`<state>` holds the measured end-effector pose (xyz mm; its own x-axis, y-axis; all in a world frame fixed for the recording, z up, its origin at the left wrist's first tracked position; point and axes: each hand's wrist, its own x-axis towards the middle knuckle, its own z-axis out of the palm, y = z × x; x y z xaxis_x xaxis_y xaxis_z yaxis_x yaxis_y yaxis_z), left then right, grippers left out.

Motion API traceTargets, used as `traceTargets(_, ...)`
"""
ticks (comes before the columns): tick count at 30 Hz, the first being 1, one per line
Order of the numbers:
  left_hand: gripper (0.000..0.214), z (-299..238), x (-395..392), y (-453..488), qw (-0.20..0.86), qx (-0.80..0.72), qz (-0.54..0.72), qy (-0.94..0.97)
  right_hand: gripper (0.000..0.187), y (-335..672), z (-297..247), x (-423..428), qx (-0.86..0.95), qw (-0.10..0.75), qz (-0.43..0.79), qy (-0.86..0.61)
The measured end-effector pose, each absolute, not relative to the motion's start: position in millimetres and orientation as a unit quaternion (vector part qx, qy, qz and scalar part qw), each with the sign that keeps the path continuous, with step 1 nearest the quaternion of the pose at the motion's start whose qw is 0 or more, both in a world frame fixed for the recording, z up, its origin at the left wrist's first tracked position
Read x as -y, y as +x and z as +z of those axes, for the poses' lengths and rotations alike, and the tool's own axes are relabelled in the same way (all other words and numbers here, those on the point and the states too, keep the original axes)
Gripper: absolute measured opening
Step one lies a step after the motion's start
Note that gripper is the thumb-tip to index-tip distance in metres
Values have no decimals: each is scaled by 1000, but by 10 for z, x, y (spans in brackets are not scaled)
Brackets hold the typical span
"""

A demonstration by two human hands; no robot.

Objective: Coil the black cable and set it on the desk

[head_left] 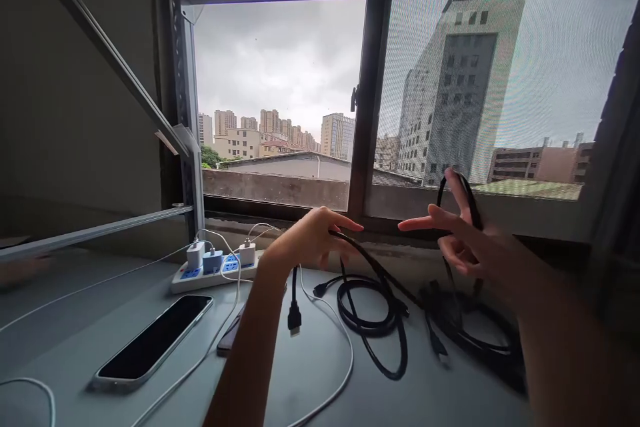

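Observation:
My left hand [313, 239] is raised over the desk with its fingers closed around a black cable [373, 263]. The cable's plug end [294, 315] dangles below that hand. My right hand [463, 237] is held up to the right with fingers spread, and a loop of the black cable [470, 203] runs around its fingers. More of the black cable lies coiled on the desk [373, 317] beneath both hands, with another dark tangle [470, 327] under the right hand.
A white power strip [215, 270] with three chargers sits by the window sill. A phone [155, 343] lies screen-up at the left, a second one [231, 337] partly under my forearm. White cables [345, 367] cross the grey desk [75, 340]. A metal frame [185, 147] stands left.

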<state>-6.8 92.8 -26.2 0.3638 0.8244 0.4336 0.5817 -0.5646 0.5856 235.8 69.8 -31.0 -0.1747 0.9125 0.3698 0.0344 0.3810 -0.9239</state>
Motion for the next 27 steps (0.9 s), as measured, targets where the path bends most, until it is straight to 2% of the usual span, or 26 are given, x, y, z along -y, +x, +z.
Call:
traceTargets(3,38,-287,-966,6,277,-385,339,812,95,2318,-309,-710,675,505,399,-360)
traceTargets(6,45,-282,-972,83,277,-371,367,807,87,2352,-322,-729,695,505,380,-344)
traceTargets(8,48,-269,-953,134,218,-374,408,804,72,2395,-330,-735,705,509,358,-339)
traceTargets(10,44,-249,-924,178,106,-381,464,793,60,2434,-334,-741,713,511,333,-345)
traceTargets(13,38,-214,-876,217,-35,-394,513,761,51,2454,-339,-767,709,524,305,-360)
traceTargets(18,43,-197,-825,264,-61,-408,523,746,55,2349,-351,-781,693,547,319,-344)
traceTargets(23,50,-250,-810,385,-122,-425,505,742,54,2183,-341,-625,750,454,361,-317)
traceTargets(27,48,-273,-804,460,-157,-444,505,723,53,2132,-367,-604,783,446,294,-318)
